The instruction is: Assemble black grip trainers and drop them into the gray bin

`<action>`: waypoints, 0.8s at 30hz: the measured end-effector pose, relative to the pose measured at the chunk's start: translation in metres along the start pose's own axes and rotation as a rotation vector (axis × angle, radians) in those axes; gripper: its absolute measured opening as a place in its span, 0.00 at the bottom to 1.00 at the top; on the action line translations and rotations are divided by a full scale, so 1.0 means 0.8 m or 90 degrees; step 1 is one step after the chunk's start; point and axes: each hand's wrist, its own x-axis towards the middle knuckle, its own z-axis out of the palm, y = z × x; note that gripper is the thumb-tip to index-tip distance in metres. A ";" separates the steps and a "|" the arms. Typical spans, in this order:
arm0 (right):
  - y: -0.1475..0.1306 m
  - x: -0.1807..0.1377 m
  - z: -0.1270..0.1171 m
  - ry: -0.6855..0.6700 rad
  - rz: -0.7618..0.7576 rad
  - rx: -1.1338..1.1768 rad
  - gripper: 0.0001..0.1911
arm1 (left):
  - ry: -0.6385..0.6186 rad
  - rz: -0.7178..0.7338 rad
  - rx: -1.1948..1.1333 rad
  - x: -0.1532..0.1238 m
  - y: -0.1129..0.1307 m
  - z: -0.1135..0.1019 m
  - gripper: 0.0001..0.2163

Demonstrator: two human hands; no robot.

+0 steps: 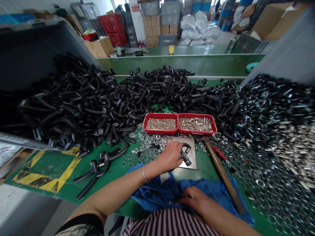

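Observation:
My left hand point(171, 155) is closed on a black curved handle part point(186, 160), held over a square metal plate point(193, 149) on the green bench. The part has a hooked end and a bright metal piece inside its curve. Close to my body, my right hand point(194, 197) rests on a blue cloth point(155, 195) with its fingers curled in; whether anything is between them is hidden. A hammer point(222, 170) with a wooden handle lies right of the plate, its lower end on the cloth. Beside its head is a red-handled tool point(219, 152).
Two red trays point(160, 132) of small metal pieces stand behind the plate. Black handle parts point(128, 98) are heaped across the back and left. Metal rings point(268, 193) and pins point(292, 147) cover the right side. Several joined black parts point(99, 167) lie left.

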 end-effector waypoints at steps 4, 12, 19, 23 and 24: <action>0.027 0.000 -0.098 0.198 0.009 0.024 0.12 | -0.009 -0.001 0.001 -0.001 0.003 -0.012 0.29; 0.121 0.109 -0.261 0.386 0.111 -0.490 0.13 | 0.045 0.110 0.232 0.148 -0.019 -0.076 0.11; 0.145 0.175 -0.261 0.353 0.178 -0.554 0.09 | -0.026 0.071 0.316 0.205 -0.044 -0.038 0.09; 0.148 0.174 -0.258 0.348 0.169 -0.556 0.10 | 0.005 0.069 0.301 0.198 -0.051 -0.032 0.10; 0.147 0.173 -0.257 0.350 0.169 -0.558 0.11 | 0.022 0.071 0.290 0.197 -0.052 -0.032 0.10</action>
